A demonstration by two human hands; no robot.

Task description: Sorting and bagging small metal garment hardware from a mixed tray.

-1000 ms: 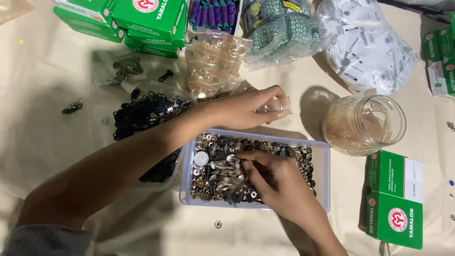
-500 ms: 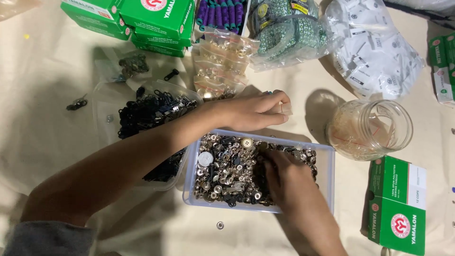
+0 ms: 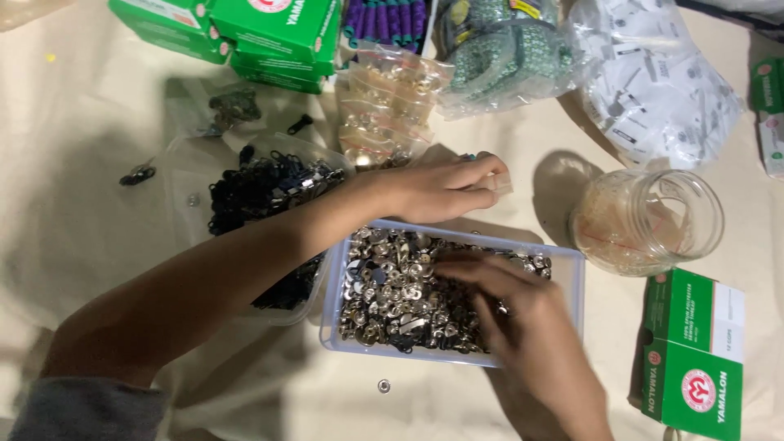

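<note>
A shallow clear plastic box (image 3: 573, 269) holds a heap of silvery metal snap buttons (image 3: 392, 294). My right hand (image 3: 510, 314) is blurred and lies over the right half of that heap, its fingers pointing left among the buttons. Whether it has pinched any is hidden. My left arm reaches in from the lower left. My left hand (image 3: 437, 192) hovers just beyond the box's far edge, fingers pinched on a small clear plastic bag (image 3: 500, 183).
A clear tub of black pieces (image 3: 261, 188) sits left of the box, and an empty glass jar (image 3: 647, 220) to its right. Green cartons (image 3: 694, 359) lie at lower right and top left (image 3: 245, 28). Bags of gold snaps (image 3: 388, 106), ribbon (image 3: 498, 49) and white tags (image 3: 653, 82) line the back. One loose snap (image 3: 383, 385) rests on the cloth.
My right hand has shifted about over the silver buttons, drawing back to the right and then reaching left again. My left hand has stayed pinched on the small bag.
</note>
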